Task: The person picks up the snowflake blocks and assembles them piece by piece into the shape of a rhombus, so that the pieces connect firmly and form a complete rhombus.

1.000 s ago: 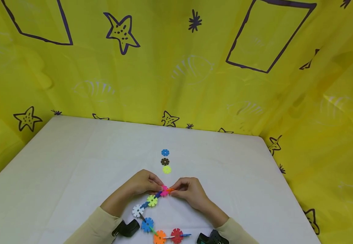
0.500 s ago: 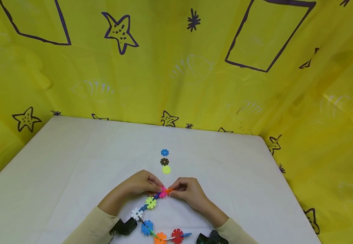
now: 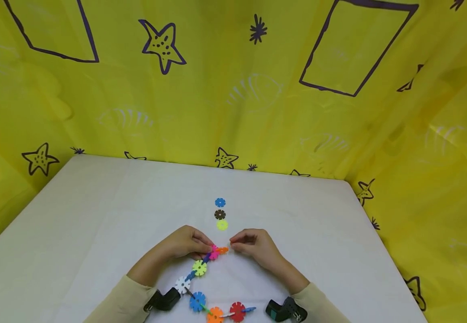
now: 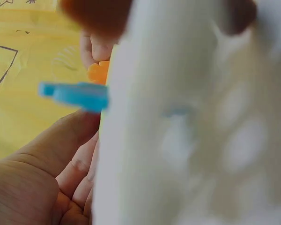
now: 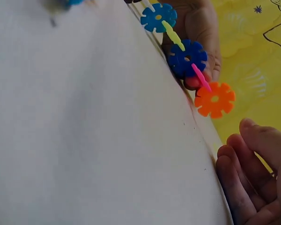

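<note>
Near the middle of the head view, my left hand [image 3: 183,243] pinches a pink notched snowflake disc [image 3: 214,253] of a linked chain. An orange disc [image 5: 215,100] is slotted onto the pink one at the chain's free end. My right hand [image 3: 257,246] is just right of that orange disc, apart from it, fingers loosely bent with nothing between them. Behind the pink disc come a dark blue disc [image 5: 187,58], a yellow-green disc [image 3: 199,268] and a white disc [image 3: 183,285]. The chain curves toward me to a red disc [image 3: 237,312]. In the left wrist view, blurred discs hide much of the left hand.
Three loose discs line up beyond the hands: blue [image 3: 220,202], brown [image 3: 219,214] and yellow [image 3: 222,224]. They lie on a white-covered table [image 3: 136,197]. A yellow patterned curtain [image 3: 201,89] surrounds its far side and both flanks.
My right hand has let go of the orange disc and moved slightly right and away from it. My left hand still holds the pink disc.
</note>
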`<act>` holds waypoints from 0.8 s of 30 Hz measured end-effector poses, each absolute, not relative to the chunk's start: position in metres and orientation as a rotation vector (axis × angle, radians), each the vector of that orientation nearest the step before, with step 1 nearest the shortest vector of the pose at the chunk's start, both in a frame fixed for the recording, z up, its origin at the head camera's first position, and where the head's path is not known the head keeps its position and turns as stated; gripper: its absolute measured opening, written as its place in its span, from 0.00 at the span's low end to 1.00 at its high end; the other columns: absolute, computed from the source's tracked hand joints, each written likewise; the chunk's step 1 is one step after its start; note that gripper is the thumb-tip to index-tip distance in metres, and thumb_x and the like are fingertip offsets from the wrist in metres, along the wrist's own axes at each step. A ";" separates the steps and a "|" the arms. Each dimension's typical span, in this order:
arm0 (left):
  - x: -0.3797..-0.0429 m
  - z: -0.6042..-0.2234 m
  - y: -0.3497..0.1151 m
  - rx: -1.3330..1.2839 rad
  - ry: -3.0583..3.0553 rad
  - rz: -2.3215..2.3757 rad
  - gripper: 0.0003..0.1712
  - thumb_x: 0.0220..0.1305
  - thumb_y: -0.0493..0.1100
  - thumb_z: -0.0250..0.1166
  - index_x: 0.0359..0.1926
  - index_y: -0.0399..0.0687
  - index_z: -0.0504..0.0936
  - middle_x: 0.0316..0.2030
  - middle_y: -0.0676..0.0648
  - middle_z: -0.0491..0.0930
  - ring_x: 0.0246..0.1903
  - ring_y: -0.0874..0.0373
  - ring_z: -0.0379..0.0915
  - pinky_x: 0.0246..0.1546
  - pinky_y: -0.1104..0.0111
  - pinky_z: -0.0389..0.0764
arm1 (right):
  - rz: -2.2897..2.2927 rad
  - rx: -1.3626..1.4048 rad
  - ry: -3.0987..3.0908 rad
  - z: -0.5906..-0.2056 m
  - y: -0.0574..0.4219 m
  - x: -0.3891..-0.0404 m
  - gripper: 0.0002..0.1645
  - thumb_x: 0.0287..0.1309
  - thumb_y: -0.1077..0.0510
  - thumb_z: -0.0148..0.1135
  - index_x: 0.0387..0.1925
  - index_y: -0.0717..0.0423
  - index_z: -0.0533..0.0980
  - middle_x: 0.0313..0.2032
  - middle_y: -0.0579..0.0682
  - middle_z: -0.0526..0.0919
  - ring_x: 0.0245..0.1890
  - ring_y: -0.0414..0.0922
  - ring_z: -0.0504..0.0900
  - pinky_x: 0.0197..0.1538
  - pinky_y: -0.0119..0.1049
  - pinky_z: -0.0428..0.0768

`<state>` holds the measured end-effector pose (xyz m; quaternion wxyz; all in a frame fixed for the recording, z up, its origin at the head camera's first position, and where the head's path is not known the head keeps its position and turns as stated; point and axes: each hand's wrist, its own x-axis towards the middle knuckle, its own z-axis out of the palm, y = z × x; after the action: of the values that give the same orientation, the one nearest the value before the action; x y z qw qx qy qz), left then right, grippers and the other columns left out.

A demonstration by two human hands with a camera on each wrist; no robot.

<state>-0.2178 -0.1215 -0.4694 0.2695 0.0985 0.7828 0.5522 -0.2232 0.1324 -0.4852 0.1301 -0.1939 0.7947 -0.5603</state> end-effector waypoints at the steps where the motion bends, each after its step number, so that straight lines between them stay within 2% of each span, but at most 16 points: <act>1: -0.218 -0.470 -0.123 0.254 2.108 1.492 0.11 0.61 0.38 0.68 0.41 0.34 0.86 0.30 0.46 0.87 0.24 0.64 0.79 0.29 0.70 0.85 | -1.627 -0.538 2.317 -0.485 0.133 -0.227 0.10 0.57 0.60 0.70 0.40 0.61 0.85 0.38 0.56 0.88 0.34 0.36 0.84 0.40 0.27 0.83; 11: -0.214 -0.471 -0.132 0.203 2.097 1.514 0.12 0.61 0.38 0.69 0.43 0.33 0.86 0.29 0.47 0.86 0.25 0.64 0.80 0.30 0.70 0.85 | -1.465 -0.361 2.394 -0.470 0.119 -0.263 0.15 0.55 0.57 0.72 0.43 0.60 0.85 0.36 0.51 0.89 0.32 0.38 0.85 0.37 0.29 0.83; 24: -0.206 -0.469 -0.137 0.204 2.064 1.564 0.12 0.60 0.37 0.69 0.41 0.31 0.85 0.28 0.47 0.86 0.24 0.64 0.79 0.30 0.70 0.85 | -1.176 -0.301 2.593 -0.458 0.096 -0.283 0.15 0.44 0.52 0.80 0.34 0.54 0.86 0.26 0.44 0.85 0.29 0.38 0.79 0.34 0.29 0.77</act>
<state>-0.2058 -0.1374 -0.4693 0.2687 0.0756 0.7654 0.5798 -0.2833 0.0956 -0.4582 0.1385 -0.1043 0.8969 -0.4068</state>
